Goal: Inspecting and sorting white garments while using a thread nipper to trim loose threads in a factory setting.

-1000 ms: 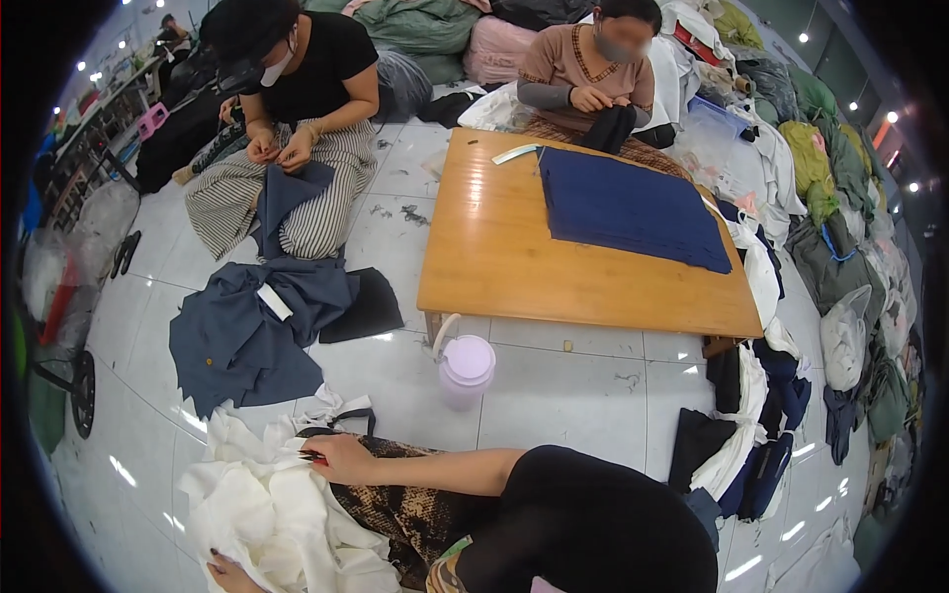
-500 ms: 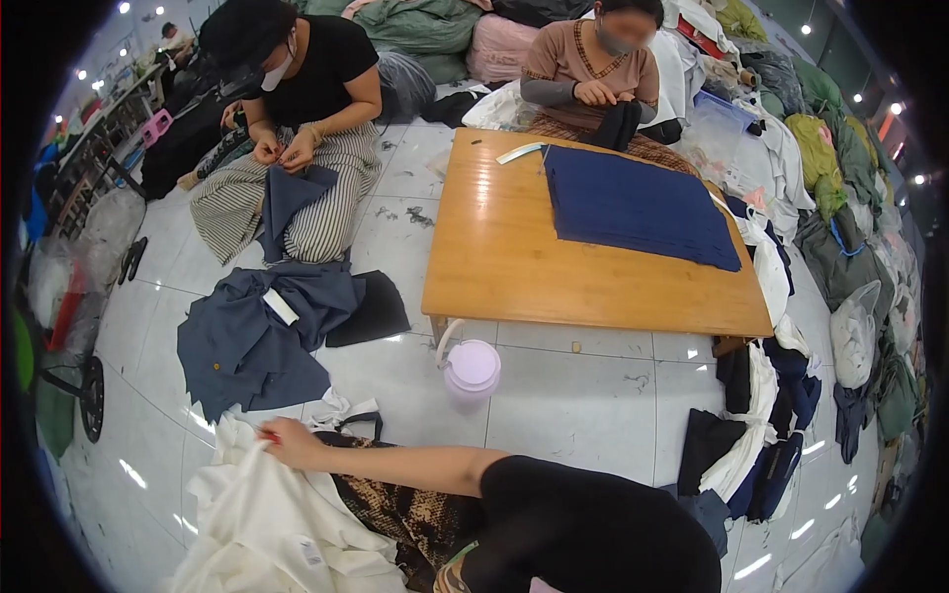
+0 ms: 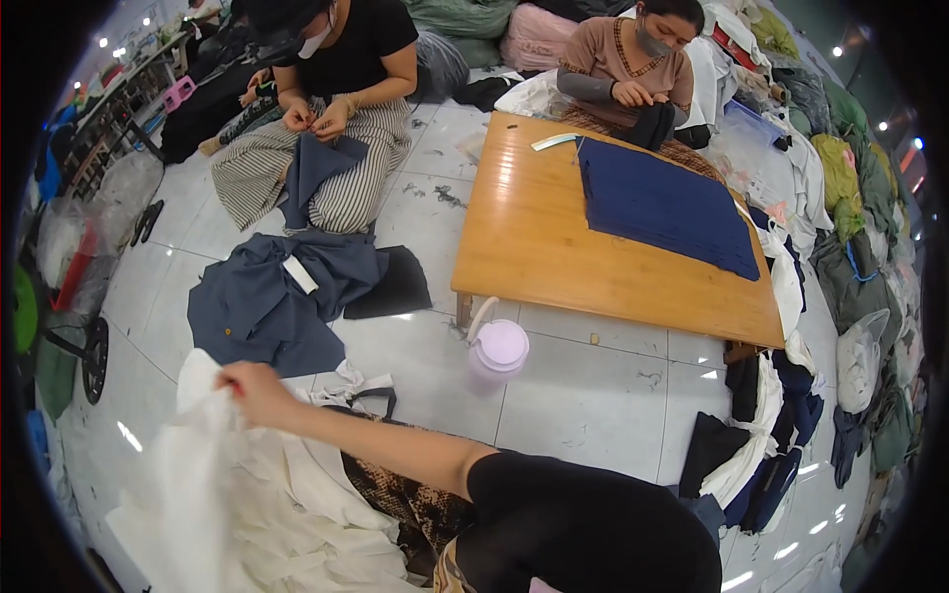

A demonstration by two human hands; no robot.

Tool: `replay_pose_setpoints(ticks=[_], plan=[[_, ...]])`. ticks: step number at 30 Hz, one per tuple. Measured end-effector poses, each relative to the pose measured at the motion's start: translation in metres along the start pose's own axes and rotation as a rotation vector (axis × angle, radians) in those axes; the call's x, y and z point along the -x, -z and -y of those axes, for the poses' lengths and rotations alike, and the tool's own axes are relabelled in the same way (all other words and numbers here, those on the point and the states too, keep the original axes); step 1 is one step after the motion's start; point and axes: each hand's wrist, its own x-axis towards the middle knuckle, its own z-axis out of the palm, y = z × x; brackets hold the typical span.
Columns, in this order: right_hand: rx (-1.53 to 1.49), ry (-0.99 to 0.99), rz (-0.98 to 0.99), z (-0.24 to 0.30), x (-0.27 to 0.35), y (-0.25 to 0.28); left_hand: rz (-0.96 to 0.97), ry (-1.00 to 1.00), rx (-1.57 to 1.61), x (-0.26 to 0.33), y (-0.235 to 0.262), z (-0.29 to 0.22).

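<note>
My right hand (image 3: 259, 393) reaches out to the left, its fingers closed on the edge of a white cloth piece (image 3: 190, 465). That piece hangs down from the fingers, blurred by motion. A small red spot shows at the fingertips; I cannot make out what it is. Below and beside the raised piece lies a heap of white cloth (image 3: 311, 514), rumpled and layered, against my dark patterned trousers (image 3: 405, 504). My left hand is outside the picture.
A grey-blue cloth heap (image 3: 262, 306) lies beyond my hand. Past it a seated co-worker (image 3: 351, 59) handles grey cloth. Another co-worker (image 3: 633, 69) holds dark cloth behind a low wooden table (image 3: 534, 257) bearing navy cloth (image 3: 662, 203). A lilac lidded bucket (image 3: 497, 351) stands before it.
My right hand has moved left and up, raising the white cloth piece off the heap and uncovering more white layers. The view has shifted slightly, so the surroundings sit further right.
</note>
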Motion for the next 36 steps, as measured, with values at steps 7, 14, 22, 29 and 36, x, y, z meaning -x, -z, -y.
replay_pose_setpoints(ticks=[7,14,22,29,36], plan=[[-0.016,-0.155,0.341,-0.03,0.116,0.01,0.258,0.122,0.102,0.18,-0.086,-0.056],[-0.406,0.111,0.823,0.017,0.176,-0.028,0.522,0.261,0.169,0.264,-0.13,-0.184],[-0.069,0.427,0.681,0.027,0.164,0.001,0.714,0.961,1.323,0.252,-0.142,-0.147],[0.4,0.357,0.719,-0.002,0.167,0.044,0.634,1.308,1.076,0.243,-0.198,-0.171],[0.229,0.332,0.803,-0.013,0.184,0.025,0.436,1.286,1.228,0.254,-0.175,-0.18]])
